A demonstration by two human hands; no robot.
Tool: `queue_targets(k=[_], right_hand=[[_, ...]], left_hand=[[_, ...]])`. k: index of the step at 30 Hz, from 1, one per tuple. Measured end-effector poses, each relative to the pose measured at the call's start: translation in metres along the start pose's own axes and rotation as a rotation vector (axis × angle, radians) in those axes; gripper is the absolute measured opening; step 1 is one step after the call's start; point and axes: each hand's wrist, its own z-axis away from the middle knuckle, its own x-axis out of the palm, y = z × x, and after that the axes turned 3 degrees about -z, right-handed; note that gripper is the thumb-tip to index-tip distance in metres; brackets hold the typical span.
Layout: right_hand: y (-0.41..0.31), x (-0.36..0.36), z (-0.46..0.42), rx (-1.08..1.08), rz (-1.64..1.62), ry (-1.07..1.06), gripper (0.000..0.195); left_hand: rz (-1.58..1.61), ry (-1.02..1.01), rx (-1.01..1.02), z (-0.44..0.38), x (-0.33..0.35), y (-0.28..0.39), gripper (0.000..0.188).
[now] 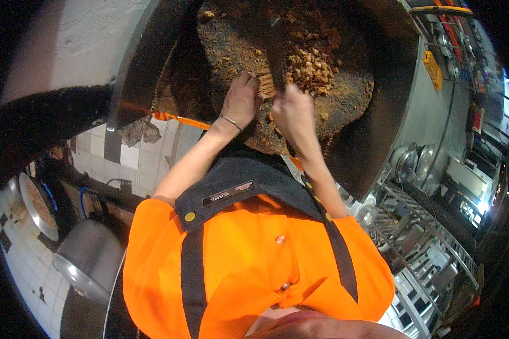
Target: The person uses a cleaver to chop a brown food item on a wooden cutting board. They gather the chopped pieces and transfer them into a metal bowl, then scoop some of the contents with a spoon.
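My left hand (240, 99), with a thin bracelet at the wrist, presses on a brown, scored piece of food, probably meat (266, 85), on a worn, dark chopping block (343, 112). Just to its right, my right hand (295, 110) is closed around the handle of a large knife. The knife's dark blade (275, 55) points away from me and is blurred. Beyond and right of that hand lies a heap of small chopped brown pieces (311, 70). Crumbs and scraps are scattered over the block. The knife's edge is hard to make out.
A dark surface surrounds the block, with a metal counter (428, 106) to the right bearing a yellow object (432, 70) and metal bowls (407, 163). Wire racks (424, 229) hold containers at lower right. A large metal pot (89, 254) and a wide pan (38, 207) stand at lower left.
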Motion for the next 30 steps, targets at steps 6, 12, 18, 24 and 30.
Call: queue_targets(k=[6, 12, 18, 24, 30], right_hand=[[-0.013, -0.020, -0.020, 0.021, -0.097, -0.044, 0.021], [-0.049, -0.040, 0.003, -0.043, -0.202, 0.168, 0.015], [0.011, 0.007, -0.025, -0.016, -0.009, -0.094, 0.026], [-0.064, -0.048, 0.009, -0.072, -0.325, 0.214, 0.019], [0.009, 0.034, -0.017, 0.006, 0.019, -0.086, 0.021]], left_hand=[[0.022, 0.009, 0.019, -0.001, -0.005, -0.003, 0.025], [0.142, 0.044, 0.019, 0.002, -0.011, -0.008, 0.020], [0.040, -0.008, 0.043, 0.001, -0.006, -0.018, 0.015], [0.159, -0.036, -0.048, 0.001, -0.017, -0.013, 0.015], [0.056, -0.041, -0.010, -0.004, -0.010, -0.017, 0.015]])
